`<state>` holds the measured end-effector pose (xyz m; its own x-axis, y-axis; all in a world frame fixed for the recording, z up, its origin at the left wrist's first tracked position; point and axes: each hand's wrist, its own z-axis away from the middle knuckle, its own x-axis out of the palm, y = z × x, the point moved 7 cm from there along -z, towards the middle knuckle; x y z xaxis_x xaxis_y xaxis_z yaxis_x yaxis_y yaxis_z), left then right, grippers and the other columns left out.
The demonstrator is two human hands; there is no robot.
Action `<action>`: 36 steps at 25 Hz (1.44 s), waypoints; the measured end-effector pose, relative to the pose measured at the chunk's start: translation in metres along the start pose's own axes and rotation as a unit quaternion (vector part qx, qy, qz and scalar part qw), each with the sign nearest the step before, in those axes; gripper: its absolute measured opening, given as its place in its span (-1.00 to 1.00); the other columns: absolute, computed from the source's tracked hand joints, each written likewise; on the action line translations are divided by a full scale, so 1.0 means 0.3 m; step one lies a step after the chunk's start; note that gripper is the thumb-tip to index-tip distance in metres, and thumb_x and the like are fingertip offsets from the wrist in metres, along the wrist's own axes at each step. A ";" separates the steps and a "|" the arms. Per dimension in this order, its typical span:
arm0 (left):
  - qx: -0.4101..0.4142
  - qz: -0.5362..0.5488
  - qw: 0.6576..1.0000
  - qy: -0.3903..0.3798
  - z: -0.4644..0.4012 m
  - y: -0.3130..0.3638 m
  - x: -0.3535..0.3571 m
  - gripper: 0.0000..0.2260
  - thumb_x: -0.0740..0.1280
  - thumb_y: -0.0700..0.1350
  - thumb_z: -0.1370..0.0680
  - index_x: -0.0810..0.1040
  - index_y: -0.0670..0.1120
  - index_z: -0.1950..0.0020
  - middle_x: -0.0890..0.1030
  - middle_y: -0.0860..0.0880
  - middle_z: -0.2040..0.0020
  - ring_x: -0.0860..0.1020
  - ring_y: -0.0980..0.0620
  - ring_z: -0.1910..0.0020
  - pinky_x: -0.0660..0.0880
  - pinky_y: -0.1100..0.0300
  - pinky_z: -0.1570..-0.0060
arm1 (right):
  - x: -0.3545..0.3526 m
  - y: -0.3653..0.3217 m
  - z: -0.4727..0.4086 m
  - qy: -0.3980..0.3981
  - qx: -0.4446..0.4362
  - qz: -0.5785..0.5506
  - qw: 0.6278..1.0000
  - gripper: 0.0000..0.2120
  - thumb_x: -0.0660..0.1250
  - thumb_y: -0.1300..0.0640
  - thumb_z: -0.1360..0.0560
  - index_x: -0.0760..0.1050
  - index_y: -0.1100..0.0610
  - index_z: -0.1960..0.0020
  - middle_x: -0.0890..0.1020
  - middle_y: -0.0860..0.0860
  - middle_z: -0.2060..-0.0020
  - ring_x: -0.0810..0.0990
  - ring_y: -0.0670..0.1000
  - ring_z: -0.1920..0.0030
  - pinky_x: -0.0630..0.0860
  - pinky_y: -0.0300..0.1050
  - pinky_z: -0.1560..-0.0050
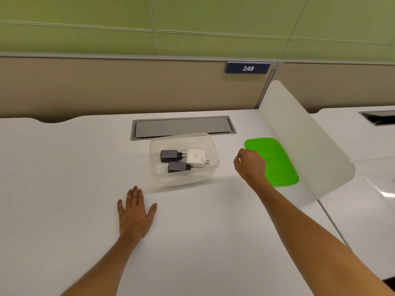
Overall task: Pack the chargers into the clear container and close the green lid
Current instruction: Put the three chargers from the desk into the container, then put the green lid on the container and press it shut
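3 chargers point(183, 161) packed in container point(183, 160); lid point(275, 161) to be gripped next by R hand point(250, 165), fingers curled, empty; L hand point(135, 212) flat.

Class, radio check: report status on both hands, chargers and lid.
Left hand flat on white desk, empty. Right hand curled by flat green plastic lid, no grip yet. Three chargers inside clear plastic container. Path clear.
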<state>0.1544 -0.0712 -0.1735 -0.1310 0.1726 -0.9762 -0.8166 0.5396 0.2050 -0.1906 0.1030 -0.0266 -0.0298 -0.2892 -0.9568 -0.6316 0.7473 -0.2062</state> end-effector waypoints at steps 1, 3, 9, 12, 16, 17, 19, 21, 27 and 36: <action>-0.003 -0.004 1.000 -0.006 -0.001 -0.001 0.002 -0.26 -0.15 0.29 -0.52 0.00 -0.15 -0.55 0.02 -0.06 -0.59 -0.07 0.00 -0.56 -0.16 -0.11 -0.49 | 0.019 0.060 0.027 -0.020 0.023 0.010 0.999 -0.83 0.27 0.14 -0.46 0.58 0.19 0.04 0.66 0.13 0.11 0.58 0.21 0.03 0.50 -0.04 0.17; -0.008 -0.010 1.000 -0.018 -0.006 -0.001 0.004 -0.31 -0.09 0.27 -0.56 -0.02 -0.15 -0.56 -0.01 -0.05 -0.59 -0.09 0.00 -0.56 -0.17 -0.12 -0.49 | 0.057 0.167 0.082 -0.061 0.065 0.027 0.996 -0.78 0.28 0.13 -0.46 0.58 0.18 -0.05 0.65 0.13 0.02 0.56 0.20 -0.06 0.53 -0.02 0.08; -0.010 -0.013 0.999 -0.046 -0.008 0.007 0.004 -0.32 -0.03 0.24 -0.58 -0.05 -0.15 -0.55 -0.05 -0.05 -0.59 -0.12 0.01 -0.55 -0.17 -0.14 -0.48 | 0.122 0.344 0.191 -0.118 0.133 0.062 0.982 -0.64 0.27 0.17 -0.45 0.45 0.19 -0.24 0.56 0.14 -0.11 0.48 0.20 -0.16 0.49 0.02 0.00; -0.009 0.005 0.999 -0.042 -0.014 0.003 -0.004 -0.34 0.02 0.21 -0.59 0.00 -0.17 -0.55 0.00 -0.07 -0.59 -0.08 0.00 -0.55 -0.14 -0.14 -0.48 | 0.140 0.373 0.204 -0.124 0.135 0.076 0.980 -0.67 0.25 0.14 -0.50 0.44 0.19 -0.25 0.54 0.14 -0.14 0.47 0.20 -0.19 0.48 0.04 -0.03; -0.014 0.026 0.999 -0.032 -0.008 -0.016 -0.003 -0.36 0.05 0.18 -0.60 0.03 -0.17 -0.54 0.03 -0.07 -0.58 -0.05 -0.01 -0.55 -0.14 -0.13 -0.48 | 0.155 0.396 0.195 -0.124 0.135 0.097 0.978 -0.74 0.22 0.13 -0.53 0.50 0.19 -0.17 0.55 0.14 -0.11 0.48 0.19 -0.16 0.46 0.02 -0.03; -0.016 0.028 0.999 -0.031 -0.006 -0.021 -0.002 -0.36 0.05 0.17 -0.60 0.03 -0.17 -0.55 0.04 -0.08 -0.58 -0.05 -0.01 -0.55 -0.14 -0.12 -0.48 | 0.159 0.401 0.190 -0.123 0.134 0.104 0.978 -0.75 0.23 0.14 -0.53 0.52 0.19 -0.15 0.56 0.13 -0.10 0.49 0.18 -0.15 0.45 0.01 -0.03; -0.024 0.037 0.999 -0.023 -0.007 -0.029 -0.008 -0.37 0.06 0.16 -0.60 0.03 -0.18 -0.54 0.05 -0.09 -0.58 -0.04 -0.02 -0.55 -0.13 -0.12 -0.48 | 0.163 0.412 0.177 -0.115 0.133 0.114 0.978 -0.78 0.25 0.17 -0.50 0.55 0.17 -0.10 0.57 0.11 -0.07 0.50 0.17 -0.13 0.44 -0.01 -0.02; -0.029 0.050 0.998 -0.001 -0.015 -0.029 -0.032 -0.38 0.08 0.14 -0.60 0.06 -0.20 -0.54 0.08 -0.10 -0.57 -0.02 -0.03 -0.55 -0.11 -0.12 -0.49 | 0.160 0.419 0.161 -0.097 0.132 0.116 0.980 -0.80 0.26 0.21 -0.48 0.58 0.16 -0.06 0.58 0.10 -0.03 0.50 0.17 -0.10 0.42 -0.02 -0.01; -0.012 0.116 0.990 0.086 -0.058 0.021 -0.171 -0.32 -0.01 0.19 -0.54 0.11 -0.23 -0.52 0.11 -0.14 -0.56 0.00 -0.06 -0.55 -0.12 -0.05 -0.49 | 0.078 0.400 0.062 0.014 0.129 0.011 0.991 -0.86 0.29 0.19 -0.52 0.56 0.22 -0.01 0.63 0.16 0.03 0.55 0.23 0.00 0.45 0.04 0.08; 0.014 0.216 0.965 0.146 -0.134 0.140 -0.330 -0.36 -0.02 0.17 -0.56 0.08 -0.16 -0.54 0.07 -0.08 -0.58 -0.04 0.01 -0.55 -0.16 0.02 -0.51 | -0.280 0.244 -0.134 0.227 0.113 -0.116 0.960 -0.84 0.23 0.20 -0.57 0.55 0.22 -0.06 0.64 0.21 0.06 0.58 0.28 0.06 0.46 0.08 0.16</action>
<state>0.1105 -0.0988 -0.0711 -0.6121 0.1487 -0.7766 -0.6351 0.4927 0.5949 -0.2654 0.1580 0.0471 -0.2759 -0.6563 -0.7022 -0.4791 0.7273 -0.4915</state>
